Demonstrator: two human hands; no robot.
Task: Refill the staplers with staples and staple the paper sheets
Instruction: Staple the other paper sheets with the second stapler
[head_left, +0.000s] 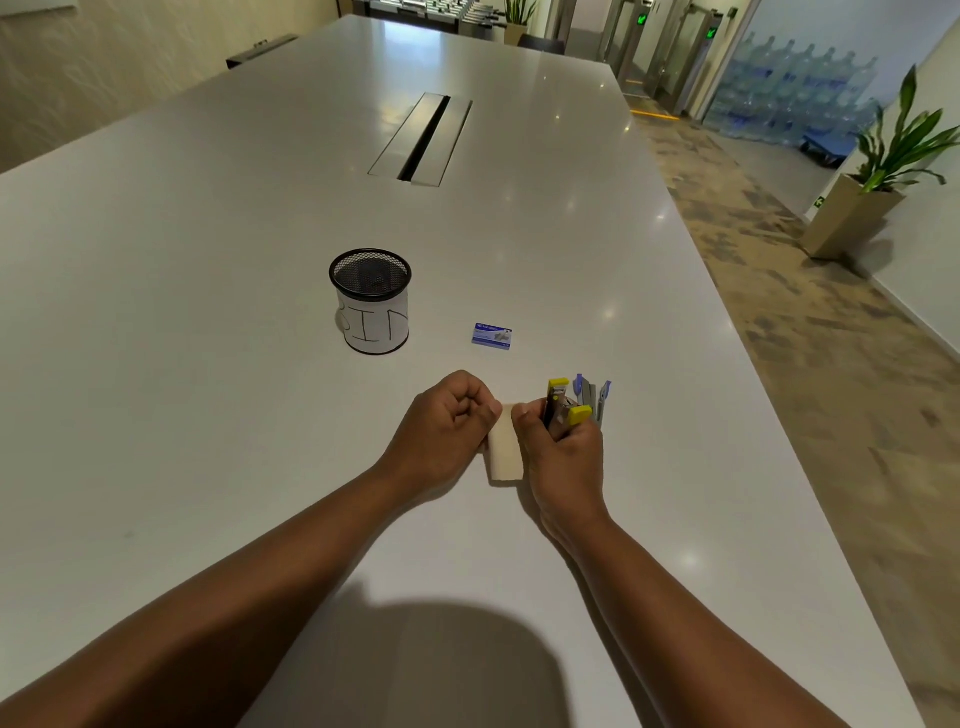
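Note:
My right hand (563, 457) grips a small yellow stapler (561, 402) that is swung open, its two yellow ends apart. A blue stapler (592, 392), also open, stands just behind it on the table. My left hand (447, 421) is closed, its fingers pinching the left edge of a small folded stack of paper sheets (505, 447) that lies between both hands. A blue box of staples (492, 336) rests on the table a little beyond the hands.
A black mesh cup (371, 301) with a white label reading BIN stands at the left of the staples box. The long white table (208, 312) has a cable slot (423, 139) at its middle. The table's right edge runs along a carpeted floor with a potted plant (883, 171).

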